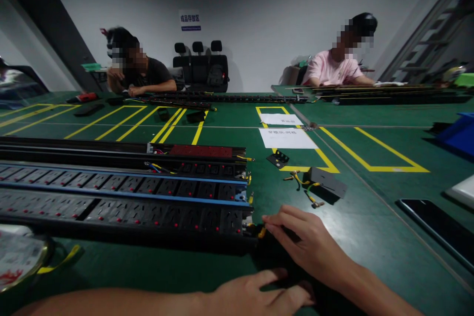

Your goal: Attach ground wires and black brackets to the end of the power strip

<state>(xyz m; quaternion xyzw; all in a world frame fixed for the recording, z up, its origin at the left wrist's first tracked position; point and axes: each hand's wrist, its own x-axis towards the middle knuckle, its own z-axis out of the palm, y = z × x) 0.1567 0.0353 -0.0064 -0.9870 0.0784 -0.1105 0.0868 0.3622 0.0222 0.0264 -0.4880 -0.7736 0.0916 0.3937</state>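
My right hand [307, 237] is at the right end of the nearest black power strip [166, 215]. Its thumb and fingertips are pinched on a short yellow wire [261, 232] there. Below it, my left hand [259, 294] is low over the table's front, fingers apart and nothing visible in them. Beside the near strip is a blue-edged socket strip [144, 185], with a strip bearing a red section [202, 151] behind. Right of the strips lie a small black box [326, 183] with yellow-green wires and a small black bracket [277, 158].
A phone [437, 227] lies at the right on the green table [374, 212]. Paper sheets [289, 138] rest near the middle. A tape roll [22, 256] is at the lower left, a blue bin [457, 136] at the far right. Two people [142, 76] sit across the table.
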